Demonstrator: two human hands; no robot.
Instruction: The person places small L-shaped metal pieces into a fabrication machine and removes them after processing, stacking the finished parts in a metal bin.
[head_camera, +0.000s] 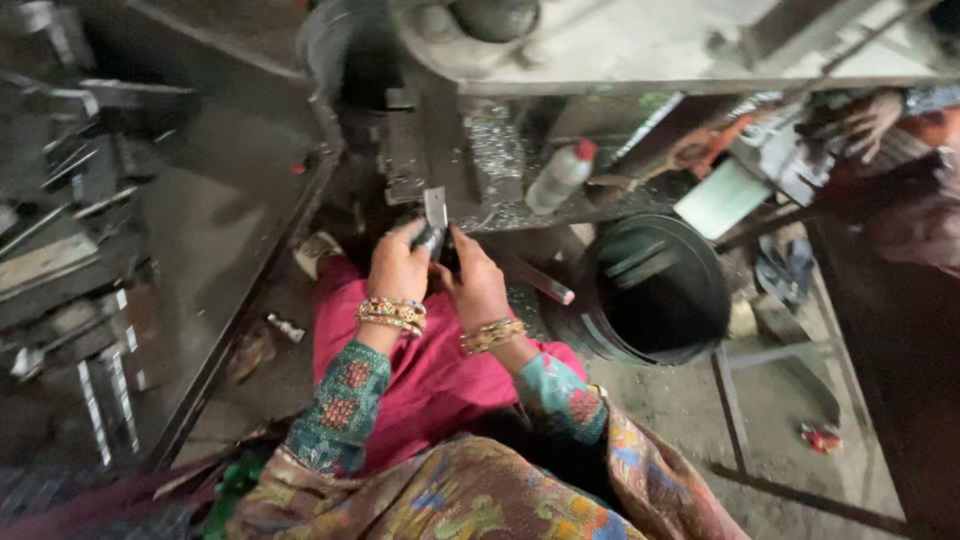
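— Over the lap, below the front edge of the bench (640, 60), what are the two hands doing?

— Both meet on one small piece. The left hand (398, 265) curls its fingers around a flat metal strip (435, 208) that stands upright out of its grip, pale and roughly rectangular. The right hand (478, 278) presses in from the other side, its fingers closed against the darker lower part of the same piece. The two hands touch each other there.

— Anything on the wrists?

— Beaded bangles on both, above teal patterned sleeves; pink cloth covers the lap beneath.

— And around them?

— A white plastic bottle with a red cap (562, 175) lies tilted on the lower shelf under the bench, near glittering metal shavings. Just to the right of the hands, on the floor, stands a black round bucket (650, 290), a few strips showing inside it. At the left edge of the view, grey metal pieces (60, 200) lie stacked. Near the top right corner, another person's hand (870, 120) rests by the bench; I cannot tell what it holds.
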